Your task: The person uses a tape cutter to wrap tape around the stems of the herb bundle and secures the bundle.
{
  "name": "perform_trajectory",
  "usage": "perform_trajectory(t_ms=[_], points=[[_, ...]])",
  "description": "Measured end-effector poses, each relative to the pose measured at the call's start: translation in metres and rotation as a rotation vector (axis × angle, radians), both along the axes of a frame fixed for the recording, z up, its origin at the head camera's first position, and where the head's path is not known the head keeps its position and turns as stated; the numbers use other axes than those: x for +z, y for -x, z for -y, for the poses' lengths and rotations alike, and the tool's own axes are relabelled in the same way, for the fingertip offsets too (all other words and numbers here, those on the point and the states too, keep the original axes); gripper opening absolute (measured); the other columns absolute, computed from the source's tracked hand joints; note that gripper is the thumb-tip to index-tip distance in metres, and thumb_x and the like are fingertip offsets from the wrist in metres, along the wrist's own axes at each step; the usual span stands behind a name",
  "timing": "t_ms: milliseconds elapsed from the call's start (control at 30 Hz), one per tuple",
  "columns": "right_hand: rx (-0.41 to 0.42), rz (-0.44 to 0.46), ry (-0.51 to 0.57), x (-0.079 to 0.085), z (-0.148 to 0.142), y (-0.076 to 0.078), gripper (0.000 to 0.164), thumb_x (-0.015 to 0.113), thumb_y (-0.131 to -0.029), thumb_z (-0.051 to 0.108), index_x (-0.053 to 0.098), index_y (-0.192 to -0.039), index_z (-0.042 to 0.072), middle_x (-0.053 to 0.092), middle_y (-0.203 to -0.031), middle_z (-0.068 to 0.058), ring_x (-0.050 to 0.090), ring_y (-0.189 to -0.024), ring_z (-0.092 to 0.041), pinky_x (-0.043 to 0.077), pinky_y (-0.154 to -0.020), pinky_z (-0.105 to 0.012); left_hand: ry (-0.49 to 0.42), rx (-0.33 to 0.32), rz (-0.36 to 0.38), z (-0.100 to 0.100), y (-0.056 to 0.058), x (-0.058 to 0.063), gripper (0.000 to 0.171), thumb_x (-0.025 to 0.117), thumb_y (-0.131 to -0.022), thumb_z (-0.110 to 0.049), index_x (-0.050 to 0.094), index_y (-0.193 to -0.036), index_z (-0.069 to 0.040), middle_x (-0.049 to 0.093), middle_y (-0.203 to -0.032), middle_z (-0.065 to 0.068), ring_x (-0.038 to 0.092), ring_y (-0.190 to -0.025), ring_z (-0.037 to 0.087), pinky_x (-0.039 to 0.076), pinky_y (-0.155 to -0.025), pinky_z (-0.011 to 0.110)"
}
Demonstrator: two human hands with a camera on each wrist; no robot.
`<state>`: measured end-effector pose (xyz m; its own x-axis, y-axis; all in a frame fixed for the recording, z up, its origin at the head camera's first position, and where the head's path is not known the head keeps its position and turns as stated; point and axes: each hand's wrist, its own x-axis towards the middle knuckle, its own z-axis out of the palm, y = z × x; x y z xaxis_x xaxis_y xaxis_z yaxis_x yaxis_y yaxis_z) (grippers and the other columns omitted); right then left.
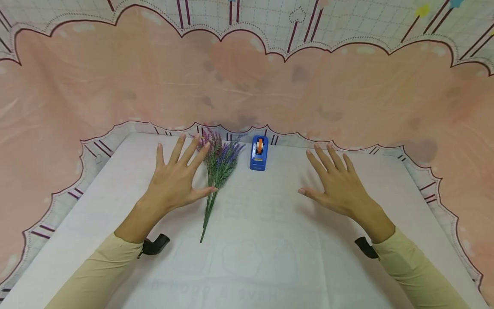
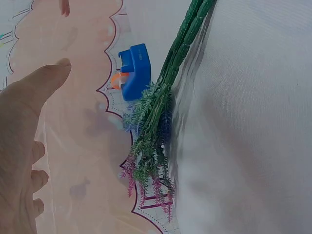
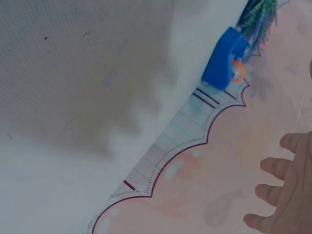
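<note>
The lavender sprig (image 1: 217,171) lies at centre frame on the white worktop (image 1: 270,240), just beside my left hand (image 1: 175,180), untouched. The blue tape dispenser (image 1: 259,152) sits just right of its blooms. Both my hands, the right hand (image 1: 335,184) too, hover flat with fingers spread, holding nothing; I judge nothing started.

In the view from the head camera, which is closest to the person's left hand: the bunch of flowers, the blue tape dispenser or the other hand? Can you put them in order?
From the left hand:
1. Bunch of flowers, right beside it on its inner side, stems at the thumb.
2. Blue tape dispenser, past the flowers, near the table's far edge.
3. Right hand, farthest, across the table on the other side.
</note>
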<state>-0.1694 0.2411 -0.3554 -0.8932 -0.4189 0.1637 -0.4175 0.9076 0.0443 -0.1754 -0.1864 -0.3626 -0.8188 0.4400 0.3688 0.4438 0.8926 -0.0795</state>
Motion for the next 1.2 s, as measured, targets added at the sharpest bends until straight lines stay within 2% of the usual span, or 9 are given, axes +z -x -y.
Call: perform_trajectory(t_ms=[467, 800, 1033, 1200], points=[[0.001, 0.013, 0.008, -0.001, 0.002, 0.000, 0.100, 0.049, -0.091, 0.075, 0.011, -0.165, 0.021, 0.003, -0.172, -0.006, -0.004, -0.157, -0.032, 0.005, -0.120, -0.066, 0.005, -0.013, 0.001, -0.003, 0.001, -0.001, 0.112, 0.064, -0.075, -0.079, 0.025, -0.163, -0.020, 0.015, -0.170, 0.007, 0.007, -0.157, 0.035, 0.007, -0.111, 0.080], [0.013, -0.002, 0.008, 0.000, 0.007, 0.006, 0.099, 0.048, -0.091, 0.076, 0.009, -0.165, 0.022, 0.001, -0.172, -0.003, -0.008, -0.157, -0.029, 0.008, -0.119, -0.068, 0.020, -0.043, -0.008, -0.013, 0.006, 0.001, 0.113, 0.063, -0.076, -0.080, 0.024, -0.163, -0.021, 0.013, -0.171, 0.008, 0.002, -0.157, 0.033, 0.005, -0.111, 0.079], [0.018, 0.008, 0.014, 0.001, 0.013, 0.013, 0.099, 0.048, -0.091, 0.077, 0.015, -0.165, 0.020, 0.006, -0.172, -0.006, -0.002, -0.157, -0.031, 0.007, -0.120, -0.066, 0.026, -0.062, 0.006, -0.020, 0.010, 0.000, 0.110, 0.061, -0.078, -0.080, 0.024, -0.163, -0.022, 0.013, -0.171, 0.008, -0.003, -0.157, 0.032, 0.003, -0.112, 0.078], [0.024, -0.003, 0.027, 0.001, 0.017, 0.019, 0.099, 0.050, -0.090, 0.076, 0.018, -0.164, 0.019, 0.011, -0.171, -0.007, 0.005, -0.157, -0.033, 0.012, -0.120, -0.066, 0.039, -0.064, 0.032, -0.026, 0.016, -0.001, 0.110, 0.060, -0.078, -0.081, 0.024, -0.163, -0.022, 0.010, -0.171, 0.008, 0.001, -0.157, 0.034, 0.005, -0.113, 0.078]])
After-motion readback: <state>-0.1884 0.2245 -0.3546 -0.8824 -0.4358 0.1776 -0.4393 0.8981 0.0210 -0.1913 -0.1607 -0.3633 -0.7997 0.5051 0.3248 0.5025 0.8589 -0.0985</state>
